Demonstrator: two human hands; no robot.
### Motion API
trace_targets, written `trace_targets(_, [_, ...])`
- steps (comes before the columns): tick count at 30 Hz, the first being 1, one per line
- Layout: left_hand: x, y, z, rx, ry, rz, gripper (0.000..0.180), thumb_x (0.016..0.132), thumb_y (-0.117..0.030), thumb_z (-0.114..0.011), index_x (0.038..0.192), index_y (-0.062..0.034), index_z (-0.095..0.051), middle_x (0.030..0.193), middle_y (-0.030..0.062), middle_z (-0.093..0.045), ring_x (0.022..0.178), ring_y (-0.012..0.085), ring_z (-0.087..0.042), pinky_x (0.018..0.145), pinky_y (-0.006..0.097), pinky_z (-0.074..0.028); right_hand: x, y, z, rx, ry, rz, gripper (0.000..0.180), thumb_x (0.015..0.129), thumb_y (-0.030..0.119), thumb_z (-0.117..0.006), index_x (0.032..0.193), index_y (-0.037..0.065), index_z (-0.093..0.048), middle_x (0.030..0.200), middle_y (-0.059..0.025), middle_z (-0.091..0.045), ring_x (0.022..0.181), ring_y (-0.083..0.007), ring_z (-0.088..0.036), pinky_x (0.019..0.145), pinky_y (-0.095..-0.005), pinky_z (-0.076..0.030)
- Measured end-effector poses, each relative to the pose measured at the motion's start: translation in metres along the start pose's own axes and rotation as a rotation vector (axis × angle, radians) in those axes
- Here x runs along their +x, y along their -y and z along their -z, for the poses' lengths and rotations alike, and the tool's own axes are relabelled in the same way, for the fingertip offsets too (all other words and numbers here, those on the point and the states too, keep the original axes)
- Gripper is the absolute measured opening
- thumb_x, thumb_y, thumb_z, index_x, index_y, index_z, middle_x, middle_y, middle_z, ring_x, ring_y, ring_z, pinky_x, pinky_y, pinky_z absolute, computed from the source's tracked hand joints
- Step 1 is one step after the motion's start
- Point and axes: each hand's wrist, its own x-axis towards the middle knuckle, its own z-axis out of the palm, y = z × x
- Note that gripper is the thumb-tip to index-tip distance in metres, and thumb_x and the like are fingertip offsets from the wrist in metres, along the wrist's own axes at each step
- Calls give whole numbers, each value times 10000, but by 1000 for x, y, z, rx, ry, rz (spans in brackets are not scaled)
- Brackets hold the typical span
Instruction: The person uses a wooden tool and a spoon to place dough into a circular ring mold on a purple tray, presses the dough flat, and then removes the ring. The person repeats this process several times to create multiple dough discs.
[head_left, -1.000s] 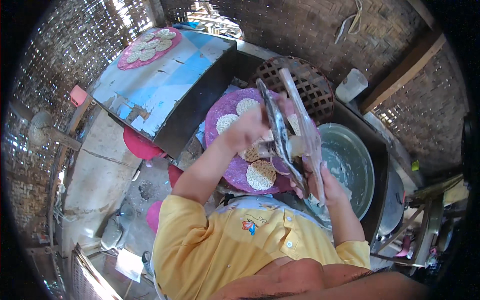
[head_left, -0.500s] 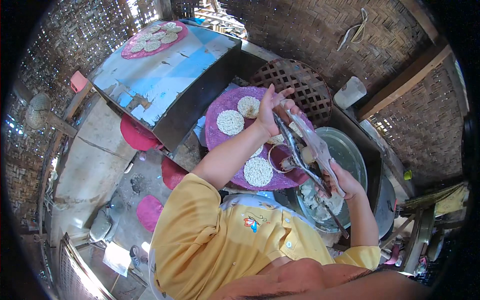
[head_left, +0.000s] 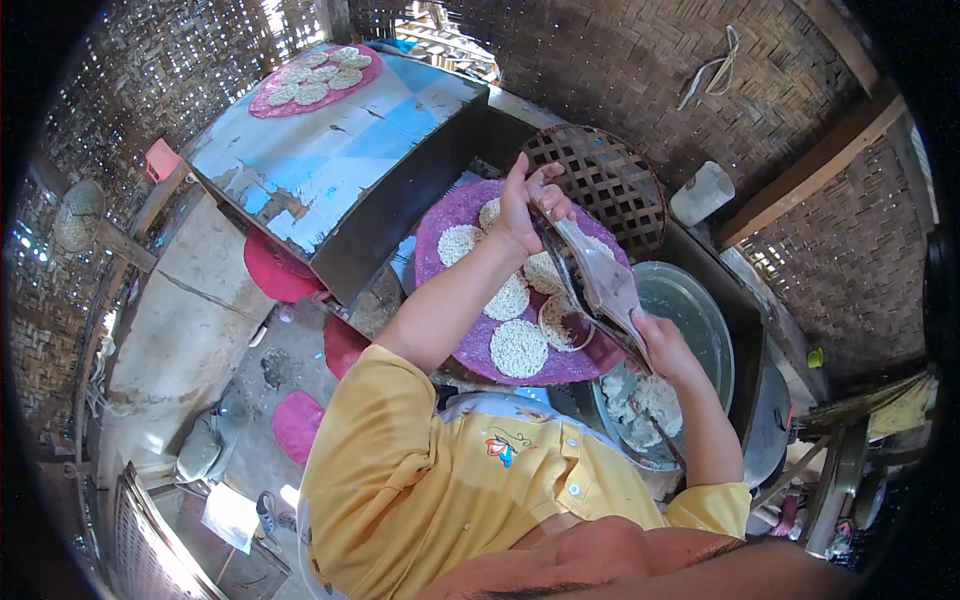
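Note:
I hold a long, dark hand press (head_left: 592,278) with a pale plastic cover slantwise over a round purple mat (head_left: 468,348). My left hand (head_left: 530,208) is closed round its far end, and my right hand (head_left: 662,345) is closed round its near end. The two arms of the press lie close together, hiding what is between them. Under it a thin ring (head_left: 572,348) rests on the mat, with pale strands inside. Several white lacy discs of pressed strands (head_left: 519,349) lie on the mat around the ring.
A basin (head_left: 690,300) right of the mat contains white dough (head_left: 645,408) and a thin stick (head_left: 668,440). Behind stands an open-weave basket (head_left: 600,180) beside a whitish container (head_left: 703,193). Far left, another disc-covered mat (head_left: 262,100) lies on a blue-white box top (head_left: 330,150).
The press arms have come together, and the pale cylinder seen between them is now hidden. Both hands have moved slightly left, my left one also farther away; the strands show inside the ring.

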Motion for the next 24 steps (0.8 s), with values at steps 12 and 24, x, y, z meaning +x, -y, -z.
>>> trace_targets(12, [-20,38,-10,-60,-203,4,545,788,-639,-377,805,-116,-531,408,-26,-277,392,131,-322,516,310,-343,-34,0,9,-124,-97,-86,490,833,468,-473,841,-9,-586,549,-38,-523,396,-93,-468,344,-232,-341])
trace_targets(24, [-26,16,-22,-5,-331,-32,607,787,-673,-312,780,-101,-515,399,-28,-220,356,120,-244,460,290,-290,-26,4,-21,-121,-190,10,409,829,400,-506,784,1,-587,516,-33,-513,386,-94,-453,364,-245,-352])
